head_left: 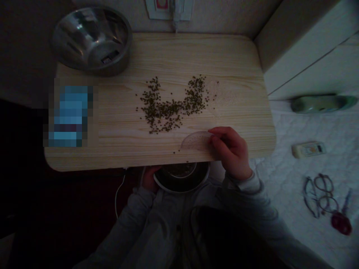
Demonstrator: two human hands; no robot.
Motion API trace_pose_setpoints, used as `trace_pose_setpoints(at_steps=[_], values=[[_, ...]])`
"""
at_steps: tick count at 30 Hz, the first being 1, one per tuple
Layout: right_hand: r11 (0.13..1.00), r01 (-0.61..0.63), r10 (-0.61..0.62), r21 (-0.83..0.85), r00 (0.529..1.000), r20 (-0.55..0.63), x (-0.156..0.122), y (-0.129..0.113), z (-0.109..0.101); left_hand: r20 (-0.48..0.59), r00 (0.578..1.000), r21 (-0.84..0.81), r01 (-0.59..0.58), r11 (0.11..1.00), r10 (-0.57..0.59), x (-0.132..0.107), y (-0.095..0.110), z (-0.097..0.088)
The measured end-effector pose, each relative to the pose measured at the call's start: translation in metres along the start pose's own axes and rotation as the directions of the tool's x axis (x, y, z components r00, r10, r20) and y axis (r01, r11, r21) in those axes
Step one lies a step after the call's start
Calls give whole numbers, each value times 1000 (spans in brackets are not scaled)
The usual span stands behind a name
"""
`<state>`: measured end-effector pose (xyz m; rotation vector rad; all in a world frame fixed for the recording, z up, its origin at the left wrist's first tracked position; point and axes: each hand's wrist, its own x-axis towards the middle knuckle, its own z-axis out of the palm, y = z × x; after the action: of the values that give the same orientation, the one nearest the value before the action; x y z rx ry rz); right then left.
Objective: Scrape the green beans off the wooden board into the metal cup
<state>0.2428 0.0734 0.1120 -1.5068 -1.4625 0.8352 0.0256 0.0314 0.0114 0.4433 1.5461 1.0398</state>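
Observation:
My right hand [231, 151] pinches one end of a clear plastic protractor [195, 141], which lies low over the front part of the wooden table [117, 149]. Beyond it, small dark green beans [171, 108] are spread in a rough U shape. A few loose ones lie between the protractor and the table's front edge. Below that edge my left hand [150, 178] grips the left side of a dark bowl [179, 183] with a pale rim, held close to my body. The tabletop hides part of the bowl and most of my left fingers.
A large steel bowl [92, 41] stands at the table's back left corner, with a blurred-out blue thing [71, 116] in front of it. To the right, a green bottle-like thing [322, 103], a remote control [309, 149] and a cable [327, 194] lie on white bedding.

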Motion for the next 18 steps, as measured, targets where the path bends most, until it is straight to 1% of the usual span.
trace_pose_setpoints(at_steps=[2, 4, 6, 7, 10, 16, 18], values=[[1000, -4, 4, 1, 1000, 9, 0, 0, 0, 21, 998, 58, -55, 997, 54, -1, 1, -1], [1000, -8, 8, 1, 1000, 24, 0, -1, 0, 8, 997, 84, -82, 993, 82, -2, 2, -1], [1000, -11, 11, -2, 999, 42, 0, -1, 0, -11, 998, 67, -58, 996, 58, -3, 5, 1], [1000, -10, 10, -4, 999, 50, 0, -2, 0, -9, 1000, 44, -27, 999, 27, -4, 6, 3], [1000, 1, 0, -15, 998, 70, 0, -2, 0, 18, 999, -34, 50, 998, -50, -6, 10, 8], [998, 26, -19, -52, 992, 121, 1, -3, -2, 47, 990, -125, 135, 983, -130, -4, 10, 11], [997, 33, -22, -71, 988, 150, 1, -3, -2, 44, 991, -116, 129, 985, -125, -4, 10, 11]])
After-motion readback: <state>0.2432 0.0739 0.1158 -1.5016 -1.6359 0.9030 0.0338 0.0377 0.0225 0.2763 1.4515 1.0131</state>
